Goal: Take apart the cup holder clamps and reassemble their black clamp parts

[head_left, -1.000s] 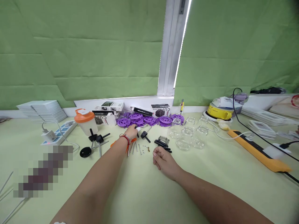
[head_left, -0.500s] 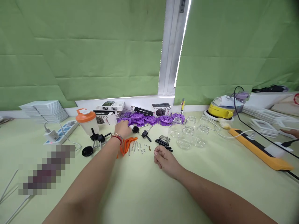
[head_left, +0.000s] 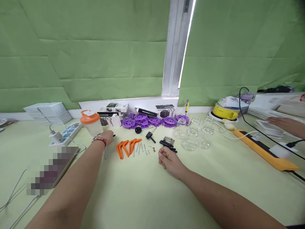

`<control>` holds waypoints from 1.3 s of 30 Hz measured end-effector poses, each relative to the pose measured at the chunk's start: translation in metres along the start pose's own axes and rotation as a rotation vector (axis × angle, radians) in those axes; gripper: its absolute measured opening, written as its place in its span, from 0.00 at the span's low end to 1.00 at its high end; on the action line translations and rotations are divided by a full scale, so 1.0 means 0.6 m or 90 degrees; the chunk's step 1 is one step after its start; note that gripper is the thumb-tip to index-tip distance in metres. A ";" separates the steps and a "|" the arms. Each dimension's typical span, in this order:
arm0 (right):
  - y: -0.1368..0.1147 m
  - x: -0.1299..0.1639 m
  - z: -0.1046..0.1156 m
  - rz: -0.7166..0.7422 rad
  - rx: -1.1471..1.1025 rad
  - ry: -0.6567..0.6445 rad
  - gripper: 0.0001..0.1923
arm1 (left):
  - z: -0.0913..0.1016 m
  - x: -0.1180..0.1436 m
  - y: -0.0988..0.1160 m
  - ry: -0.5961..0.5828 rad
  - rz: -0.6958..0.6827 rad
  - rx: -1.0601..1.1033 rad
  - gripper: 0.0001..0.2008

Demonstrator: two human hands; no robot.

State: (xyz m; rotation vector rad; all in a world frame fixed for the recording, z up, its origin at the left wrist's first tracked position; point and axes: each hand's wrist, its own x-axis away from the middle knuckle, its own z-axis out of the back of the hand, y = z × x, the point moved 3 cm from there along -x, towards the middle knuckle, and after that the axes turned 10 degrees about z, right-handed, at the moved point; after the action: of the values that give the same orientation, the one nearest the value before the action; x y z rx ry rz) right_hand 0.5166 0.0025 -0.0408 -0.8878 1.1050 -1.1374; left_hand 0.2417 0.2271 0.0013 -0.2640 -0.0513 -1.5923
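Left hand [head_left: 108,137]: over a metal rod [head_left: 105,153]; its fingers are hidden, so whether they grip it I cannot tell.
Metal rod: pokes out below the left hand, toward the wearer; probably stiff, light and slippery along its bare length, so better held by an end.
Orange brackets [head_left: 124,149]: just right of the left hand; likely light plastic, easy to pinch at the bend.
Right hand [head_left: 172,163]: fingers curled in together, nothing visible in them.
Black sticks [head_left: 167,144]: just beyond the right hand; likely rigid, best taken mid-length.
Springs [head_left: 168,139]: behind the sticks; likely springy, prone to tangle.
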 end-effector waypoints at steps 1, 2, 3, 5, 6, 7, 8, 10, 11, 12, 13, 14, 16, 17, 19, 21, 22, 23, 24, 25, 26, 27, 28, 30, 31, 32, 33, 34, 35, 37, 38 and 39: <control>0.000 0.000 0.000 0.002 0.004 -0.001 0.09 | 0.001 0.003 0.002 0.007 -0.006 0.003 0.17; -0.001 0.000 0.000 0.003 0.008 -0.001 0.09 | 0.005 0.006 0.003 0.015 -0.012 0.009 0.17; 0.000 -0.001 0.001 0.003 0.012 -0.001 0.09 | 0.011 0.011 0.005 0.028 -0.020 0.016 0.17; 0.000 -0.002 0.001 0.004 0.023 0.000 0.08 | 0.029 0.025 0.007 0.065 -0.035 0.037 0.15; 0.000 -0.002 0.001 0.005 0.028 0.001 0.08 | 0.042 0.034 0.008 0.091 -0.044 0.053 0.12; 0.000 -0.002 0.002 0.007 0.032 0.001 0.08 | 0.055 0.045 0.009 0.121 -0.052 0.070 0.09; 0.000 -0.002 0.002 0.009 0.036 0.001 0.08 | 0.068 0.056 0.010 0.153 -0.061 0.091 0.09; 0.000 -0.002 0.001 0.014 0.041 0.001 0.08 | 0.091 0.083 0.015 0.214 -0.094 0.137 0.11; 0.000 -0.002 0.001 0.016 0.042 0.002 0.08 | 0.098 0.096 0.018 0.240 -0.110 0.168 0.14; 0.000 -0.002 0.001 0.017 0.043 0.003 0.07 | 0.103 0.111 0.022 0.265 -0.128 0.222 0.17; 0.000 -0.002 0.001 0.017 0.042 0.005 0.07 | 0.106 0.125 0.026 0.285 -0.156 0.341 0.19; -0.001 -0.002 0.001 0.017 0.041 0.009 0.07 | 0.103 0.138 0.031 0.282 -0.176 0.453 0.21; -0.002 -0.002 0.001 0.011 0.030 0.019 0.07 | 0.088 0.162 0.046 0.237 -0.200 0.609 0.21; -0.003 -0.002 0.001 0.005 0.022 0.025 0.07 | 0.077 0.173 0.056 0.210 -0.212 0.661 0.19; -0.003 -0.003 0.003 -0.009 0.002 0.036 0.08 | 0.053 0.194 0.078 0.126 -0.252 0.742 0.18; -0.002 -0.005 0.007 -0.011 -0.007 0.043 0.09 | 0.030 0.213 0.100 0.028 -0.276 0.821 0.18; -0.001 -0.007 0.009 -0.008 -0.005 0.046 0.09 | 0.019 0.221 0.108 -0.019 -0.276 0.853 0.18; 0.001 -0.009 0.011 -0.003 -0.002 0.049 0.09 | 0.010 0.228 0.115 -0.052 -0.277 0.871 0.18; 0.003 -0.010 0.013 0.002 0.001 0.054 0.10 | 0.002 0.234 0.121 -0.070 -0.279 0.878 0.17; 0.005 -0.012 0.016 0.005 0.003 0.062 0.10 | -0.003 0.239 0.125 -0.076 -0.282 0.884 0.16; 0.008 -0.014 0.018 0.005 0.000 0.069 0.10 | -0.008 0.242 0.127 -0.076 -0.291 0.886 0.16; 0.010 -0.016 0.019 0.004 -0.008 0.075 0.10 | -0.012 0.244 0.128 -0.073 -0.302 0.884 0.15; 0.011 -0.017 0.021 0.001 -0.017 0.079 0.11 | -0.016 0.246 0.129 -0.070 -0.316 0.879 0.15; 0.012 -0.019 0.023 -0.003 -0.037 0.082 0.11 | -0.024 0.248 0.128 -0.068 -0.350 0.853 0.13; 0.012 -0.020 0.023 -0.004 -0.045 0.081 0.11 | -0.029 0.249 0.127 -0.066 -0.372 0.827 0.13; 0.012 -0.021 0.024 -0.002 -0.050 0.081 0.12 | -0.033 0.251 0.125 -0.058 -0.398 0.797 0.13; 0.011 -0.022 0.025 0.000 -0.054 0.081 0.12 | -0.038 0.253 0.124 -0.049 -0.431 0.766 0.13; 0.011 -0.022 0.027 0.003 -0.056 0.082 0.12 | -0.042 0.255 0.123 -0.042 -0.467 0.733 0.15; 0.011 -0.023 0.028 0.006 -0.057 0.084 0.12 | -0.046 0.257 0.122 -0.041 -0.502 0.704 0.17; 0.012 -0.024 0.031 0.010 -0.060 0.090 0.13 | -0.053 0.261 0.121 -0.060 -0.549 0.663 0.19; 0.013 -0.024 0.032 0.012 -0.061 0.093 0.13 | -0.055 0.262 0.121 -0.079 -0.559 0.653 0.18; 0.015 -0.025 0.033 0.013 -0.062 0.097 0.13 | -0.057 0.263 0.122 -0.102 -0.563 0.648 0.18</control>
State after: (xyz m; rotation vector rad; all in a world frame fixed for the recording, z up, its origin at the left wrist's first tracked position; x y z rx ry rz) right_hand 0.5372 0.0187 -0.0412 -0.8745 1.3001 -1.1567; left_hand 0.3067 0.0628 -0.0099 0.5044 -1.2003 -2.1701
